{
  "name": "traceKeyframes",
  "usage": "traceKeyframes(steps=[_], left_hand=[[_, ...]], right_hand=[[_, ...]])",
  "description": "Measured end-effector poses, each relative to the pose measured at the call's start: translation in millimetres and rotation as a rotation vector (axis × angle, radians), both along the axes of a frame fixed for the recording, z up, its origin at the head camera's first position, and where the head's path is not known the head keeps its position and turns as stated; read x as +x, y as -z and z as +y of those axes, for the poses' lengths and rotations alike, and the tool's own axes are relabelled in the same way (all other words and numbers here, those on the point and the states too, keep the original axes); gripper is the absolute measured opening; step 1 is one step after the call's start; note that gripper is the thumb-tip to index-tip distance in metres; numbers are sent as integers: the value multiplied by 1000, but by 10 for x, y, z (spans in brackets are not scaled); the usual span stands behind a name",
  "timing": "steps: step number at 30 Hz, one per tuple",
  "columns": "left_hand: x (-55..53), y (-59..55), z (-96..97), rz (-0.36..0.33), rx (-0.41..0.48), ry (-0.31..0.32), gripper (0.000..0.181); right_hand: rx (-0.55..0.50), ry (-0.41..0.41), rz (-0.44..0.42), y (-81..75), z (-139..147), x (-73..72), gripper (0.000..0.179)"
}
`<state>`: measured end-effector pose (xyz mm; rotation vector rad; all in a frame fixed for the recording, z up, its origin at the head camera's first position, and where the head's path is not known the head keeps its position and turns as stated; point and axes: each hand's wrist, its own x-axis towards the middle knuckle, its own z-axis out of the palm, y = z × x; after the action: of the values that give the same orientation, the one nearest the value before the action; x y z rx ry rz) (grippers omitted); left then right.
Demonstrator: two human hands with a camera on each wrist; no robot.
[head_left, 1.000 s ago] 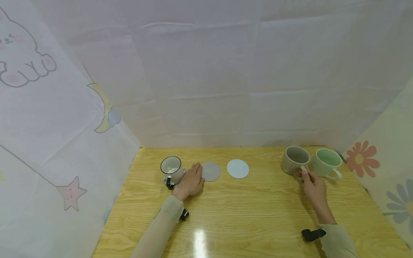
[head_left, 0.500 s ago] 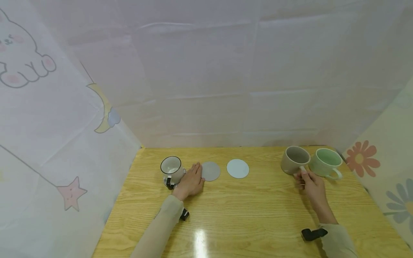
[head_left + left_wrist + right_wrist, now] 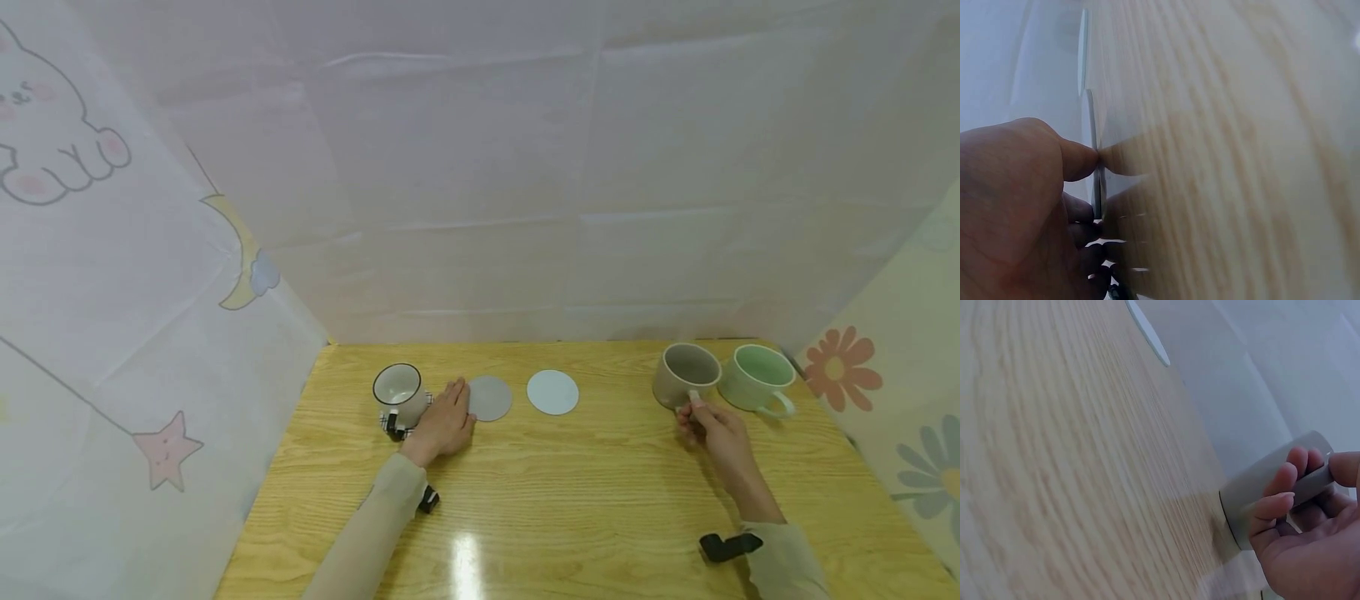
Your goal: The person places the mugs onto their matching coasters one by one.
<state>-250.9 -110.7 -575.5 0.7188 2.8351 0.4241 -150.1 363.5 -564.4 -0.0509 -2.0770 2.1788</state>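
My right hand grips the handle of a grey-beige mug at the right of the table. In the right wrist view, the fingers curl through the handle of the same mug, with the thumb on top. A light green mug stands just right of it, handle toward the front right. My left hand lies flat at the left edge of a round grey coaster. In the left wrist view, its thumb touches the edge of that coaster.
A white mug with a dark rim stands on a checked coaster left of my left hand. Between the grey coaster and the grey-beige mug lies a round pale blue coaster. Printed cloth walls surround the wooden table.
The grey-beige mug has turned slightly, its handle swinging left toward the front. My right hand has shifted a little left with the handle. The left hand stays where it was.
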Motion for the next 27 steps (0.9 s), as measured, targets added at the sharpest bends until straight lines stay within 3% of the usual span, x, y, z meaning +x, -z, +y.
traceKeyframes(steps=[7,12,22,27], left_hand=[[-9,30,1,2,1,3,66],[-3,25,5,-4,-6,1,66],[32,-42,16,24,-13,1,64],[38,-48,17,40,-16,6,63]], right_hand=[[-145,-86,-76,6,-19,-40,42],[-196,-147,-28,52,-62,-60,43],[-236,-73,54,103,-157,-73,40],[-281,-82,95,104,-174,-60,39]])
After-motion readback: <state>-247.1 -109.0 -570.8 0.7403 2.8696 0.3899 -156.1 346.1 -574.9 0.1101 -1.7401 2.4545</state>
